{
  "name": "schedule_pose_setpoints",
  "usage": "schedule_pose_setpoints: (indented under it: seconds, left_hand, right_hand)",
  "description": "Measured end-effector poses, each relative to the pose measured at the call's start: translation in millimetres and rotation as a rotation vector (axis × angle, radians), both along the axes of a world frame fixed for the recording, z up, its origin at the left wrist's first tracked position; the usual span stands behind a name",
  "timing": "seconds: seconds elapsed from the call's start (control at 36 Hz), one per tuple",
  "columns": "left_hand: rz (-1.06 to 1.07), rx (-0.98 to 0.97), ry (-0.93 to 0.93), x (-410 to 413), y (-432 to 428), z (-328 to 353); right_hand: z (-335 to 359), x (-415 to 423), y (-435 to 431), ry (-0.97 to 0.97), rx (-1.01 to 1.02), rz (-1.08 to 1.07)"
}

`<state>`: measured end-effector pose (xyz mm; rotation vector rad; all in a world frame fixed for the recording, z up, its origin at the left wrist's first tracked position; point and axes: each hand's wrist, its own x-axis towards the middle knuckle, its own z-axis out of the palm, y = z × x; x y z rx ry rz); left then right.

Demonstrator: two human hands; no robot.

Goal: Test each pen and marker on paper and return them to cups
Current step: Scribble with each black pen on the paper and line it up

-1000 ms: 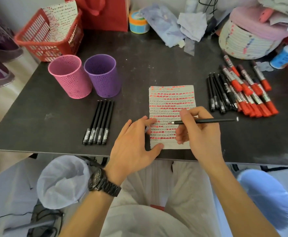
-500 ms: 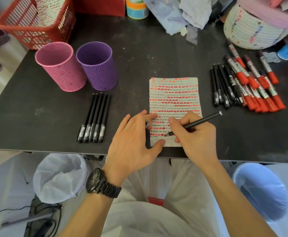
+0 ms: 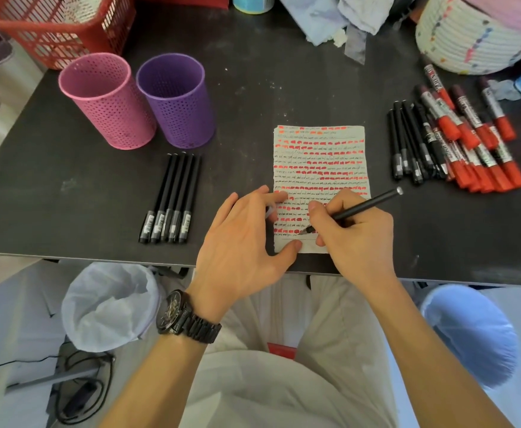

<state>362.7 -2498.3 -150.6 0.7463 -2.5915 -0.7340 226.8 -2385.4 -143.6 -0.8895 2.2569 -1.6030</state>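
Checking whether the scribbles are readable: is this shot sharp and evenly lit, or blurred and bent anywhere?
Head view: paper and the black pen in the right hand are sharp; its corners soften, the red basket smeared; the wide-angle lens bows the table edge; light soft, no harsh glare.

left cup (image 3: 108, 100): pink, dotted with holes
right cup (image 3: 175, 100): purple, same dots
paper (image 3: 319, 156): grey, rows of red dashes, black scribbles
markers (image 3: 469, 143): red caps
held pen (image 3: 367, 204): black

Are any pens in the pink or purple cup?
No, the pink cup and purple cup show bare insides; five pens lie beside them.
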Motion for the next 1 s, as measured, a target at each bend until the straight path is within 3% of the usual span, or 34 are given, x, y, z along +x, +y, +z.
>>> schedule_pose_setpoints:
  seconds: [1.0]
  left_hand:
    - [0.006,0.025,-0.005,-0.3,0.0,1.0]
  right_hand:
    - [-0.8,-0.1,0.0,0.019,0.002,-0.008]
